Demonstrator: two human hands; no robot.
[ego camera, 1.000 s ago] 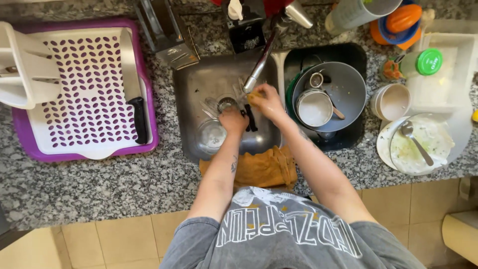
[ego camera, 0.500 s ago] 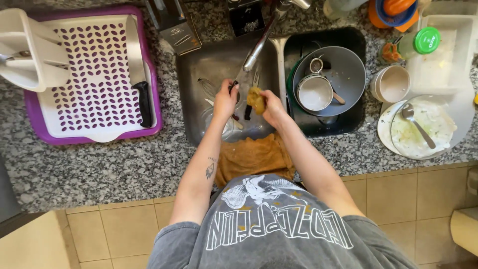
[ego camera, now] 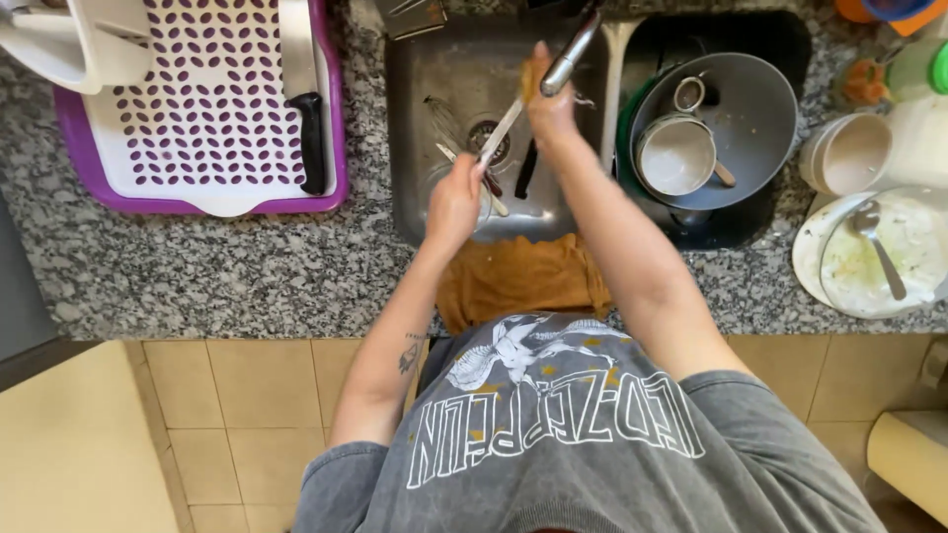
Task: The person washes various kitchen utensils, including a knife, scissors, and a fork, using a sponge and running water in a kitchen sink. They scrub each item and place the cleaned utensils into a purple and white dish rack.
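Note:
Over the steel sink, my left hand grips the handle of a table knife whose blade points up and to the right. My right hand is closed on a yellow sponge at the blade's far end, just under the tap spout. More cutlery with dark handles lies on the sink floor near the drain.
A purple tray holds a white perforated drying rack with a black-handled knife at left. To the right are a grey bowl with a small pot, cups, and a dirty plate with a spoon. An orange cloth hangs over the counter edge.
The view has drawn closer to the sink. My right hand with the sponge moved up along the knife toward the tap, and my left hand shifted lower on the handle.

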